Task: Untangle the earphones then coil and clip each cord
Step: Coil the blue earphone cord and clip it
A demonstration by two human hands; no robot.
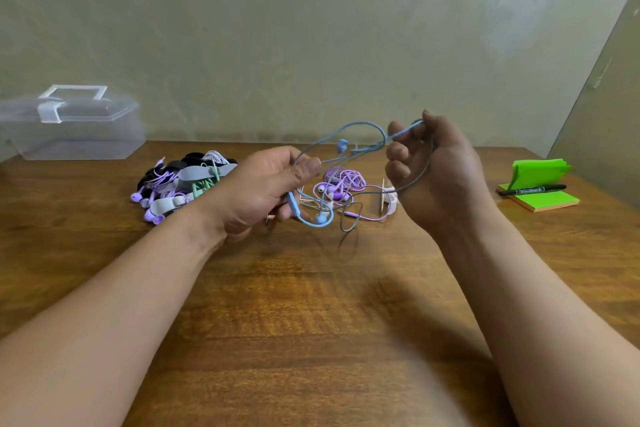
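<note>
A blue earphone cord (360, 125) loops in the air between my hands above the wooden table (311, 305). My left hand (263, 191) pinches part of it, and a blue earbud (320, 217) hangs just below that hand. My right hand (436, 166) is closed around the other stretch of the cord, palm turned toward me. A second blue earbud (342, 145) dangles from the loop. Behind the loop, a tangled purple earphone (343, 184) lies on the table.
A pile of coiled, clipped earphones (180, 184) in purple, black, white and green lies at the left. A clear plastic box (69, 125) stands at the back left. Green sticky notes (538, 196) with a black marker (533, 189) sit at the right.
</note>
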